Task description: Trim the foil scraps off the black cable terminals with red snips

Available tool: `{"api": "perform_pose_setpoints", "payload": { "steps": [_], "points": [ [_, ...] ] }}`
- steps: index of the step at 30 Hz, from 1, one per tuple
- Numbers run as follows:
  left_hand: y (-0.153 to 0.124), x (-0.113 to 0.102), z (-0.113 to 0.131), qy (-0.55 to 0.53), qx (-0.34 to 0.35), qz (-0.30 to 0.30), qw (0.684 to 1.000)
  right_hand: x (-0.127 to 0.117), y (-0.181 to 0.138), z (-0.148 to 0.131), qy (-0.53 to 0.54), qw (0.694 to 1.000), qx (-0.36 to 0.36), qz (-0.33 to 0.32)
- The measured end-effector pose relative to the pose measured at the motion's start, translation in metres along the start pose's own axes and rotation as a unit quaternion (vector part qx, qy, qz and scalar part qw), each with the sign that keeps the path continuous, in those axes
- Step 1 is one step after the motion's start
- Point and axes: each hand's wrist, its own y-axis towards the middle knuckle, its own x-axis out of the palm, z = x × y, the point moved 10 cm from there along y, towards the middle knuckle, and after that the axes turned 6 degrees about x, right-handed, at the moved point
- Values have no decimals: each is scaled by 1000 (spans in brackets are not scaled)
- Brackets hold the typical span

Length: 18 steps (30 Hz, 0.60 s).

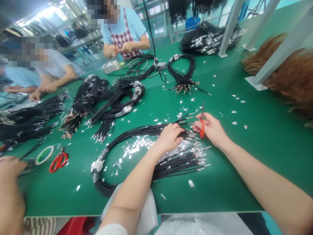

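Observation:
A bundle of black cables (137, 131) curves across the green table in front of me, its bare copper-coloured ends fanned out to the right. My left hand (170, 137) lies over the upper strands near those ends, fingers curled round them. In my right hand (209, 127) is a pair of scissors with red handles (202, 128), blades pointing up and away from the cables. The right fingertips are close to the cable ends; whether they touch one I cannot tell. Silvery scraps (139, 145) lie inside the loop, and the lower cable ends (181, 164) spread towards me.
More coiled black cables (119, 101) lie to the left and another coil (182, 67) ahead. Red-handled scissors (58, 160) and a tape roll (44, 155) sit at left, near another person's hand (11, 166). Metal posts (276, 49) rise at right beside brown fibres (293, 65). Co-workers sit opposite.

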Motion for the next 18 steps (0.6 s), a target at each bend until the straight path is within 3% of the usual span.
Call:
{"api": "perform_pose_setpoints", "payload": {
  "steps": [6,12,18],
  "points": [
    [2,3,-6,90,-47,-46,994,-1,2,3,21,1000,4,-5],
    [2,5,-3,148,-49,-102,982,-2,3,3,19,1000,-1,-3],
    [4,14,1,106,-33,-119,987,-1,4,4,14,1000,-3,-8]
  ]
}}
